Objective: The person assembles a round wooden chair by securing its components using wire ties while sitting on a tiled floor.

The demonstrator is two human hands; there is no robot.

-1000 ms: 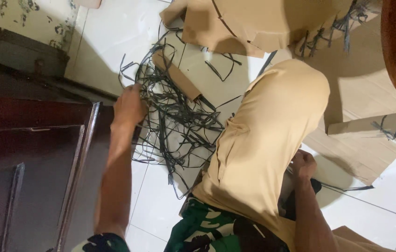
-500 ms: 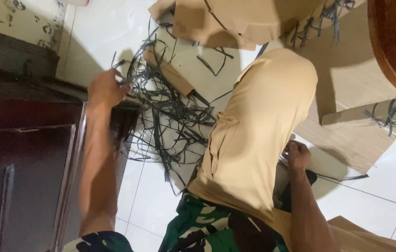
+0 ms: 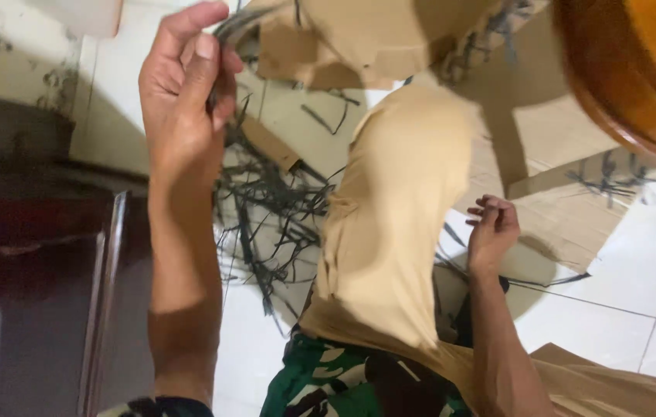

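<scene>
Left grip (image 3: 189,93), as I view it, pinches dark strips (image 3: 223,31) lifted above the floor's strip pile (image 3: 274,208); right grip (image 3: 494,232) hangs loosely curled beside the tan trouser leg (image 3: 397,224).

Your two forearms bare from elbow to wrist, your left hand (image 3: 185,93) and right hand (image 3: 491,232) without gloves, rings or watch, tan trousers (image 3: 397,232) creased over your raised knee, green-and-white camouflage-pattern shirt (image 3: 343,382) at the near edge
</scene>
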